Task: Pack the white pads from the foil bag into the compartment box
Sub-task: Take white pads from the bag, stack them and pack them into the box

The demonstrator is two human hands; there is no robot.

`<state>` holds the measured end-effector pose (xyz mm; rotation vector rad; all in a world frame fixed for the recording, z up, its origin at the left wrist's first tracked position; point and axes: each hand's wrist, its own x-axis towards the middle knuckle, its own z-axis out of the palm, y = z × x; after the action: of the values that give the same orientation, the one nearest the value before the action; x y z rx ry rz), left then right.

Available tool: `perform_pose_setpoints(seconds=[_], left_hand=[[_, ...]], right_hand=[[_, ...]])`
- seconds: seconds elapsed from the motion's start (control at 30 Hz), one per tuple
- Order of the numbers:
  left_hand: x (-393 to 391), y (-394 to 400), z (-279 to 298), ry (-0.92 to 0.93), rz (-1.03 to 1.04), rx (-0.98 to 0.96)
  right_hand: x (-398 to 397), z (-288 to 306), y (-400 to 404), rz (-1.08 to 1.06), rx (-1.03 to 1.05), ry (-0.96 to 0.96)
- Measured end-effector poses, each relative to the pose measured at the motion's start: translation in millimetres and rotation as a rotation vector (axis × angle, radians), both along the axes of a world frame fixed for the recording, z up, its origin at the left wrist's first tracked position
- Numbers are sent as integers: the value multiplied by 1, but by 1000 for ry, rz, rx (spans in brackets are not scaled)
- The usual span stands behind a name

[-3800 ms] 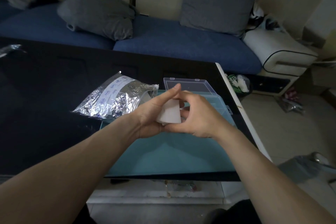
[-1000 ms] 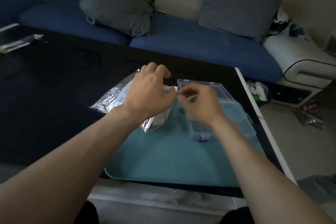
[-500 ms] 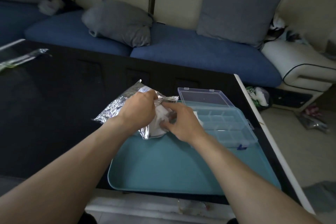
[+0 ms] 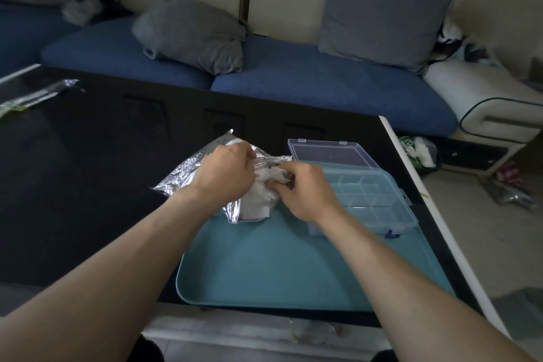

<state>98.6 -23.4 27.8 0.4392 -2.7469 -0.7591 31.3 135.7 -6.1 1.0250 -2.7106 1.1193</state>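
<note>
A crinkled foil bag lies across the left rim of the teal tray, its mouth turned right. My left hand grips the bag's upper edge near the mouth. My right hand has its fingertips at the bag's opening, pinching white pad material that shows there. Just right of my right hand stands the clear compartment box with its lid flipped open behind it. I cannot make out any pads in its cells.
The tray sits on a black table whose white right edge runs beside the box. A long foil wrapper lies at the far left. A blue sofa with grey cushions is behind the table.
Earlier both hands held a white pad above the tray. Since then they went to the foil bag; in the last half second my right fingers closed on white material at its mouth.
</note>
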Motion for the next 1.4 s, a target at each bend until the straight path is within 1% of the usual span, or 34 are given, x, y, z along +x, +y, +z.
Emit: perform_pose_setpoints(seconds=[0.1, 0.23, 0.4, 0.5, 0.63, 0.7, 0.73, 0.83, 0.93, 1.0, 1.07, 1.23, 1.33, 1.4], left_hand=[[-2, 0, -1, 24, -9, -8], [-2, 1, -3, 59, -87, -48], [5, 13, 7, -75, -259, -120], [6, 13, 3, -163, -299, -175], [3, 11, -2, -59, -290, -224], [1, 11, -4, -26, -281, -212], [1, 12, -5, -20, -272, -201], [0, 14, -8, -10, -247, -166], [0, 15, -8, -5, -241, -172], [0, 14, -8, 1, -241, -164], [0, 12, -8, 7, -233, -138], [4, 7, -6, 9, -236, -90], [6, 4, -3, 21, -227, -55], [8, 4, 0, 22, -216, -37]], right_hand=[[0, 4, 6, -51, -63, -30], [5, 9, 14, -81, -116, -86], [6, 12, 23, -88, -125, -221], [9, 12, 27, -80, -107, -364], [15, 9, 24, -32, -191, -572], [17, 4, 19, -29, -173, -601], [19, 1, 16, -30, -137, -580], [26, -6, 7, -96, 31, -394], [30, -8, -7, -187, 80, -265], [31, -14, -18, -186, 153, -144], [35, -17, -24, -186, 159, -133], [37, -1, -19, -180, 123, -244], [37, 13, -8, -267, -49, -468], [35, 17, 4, -251, -161, -616]])
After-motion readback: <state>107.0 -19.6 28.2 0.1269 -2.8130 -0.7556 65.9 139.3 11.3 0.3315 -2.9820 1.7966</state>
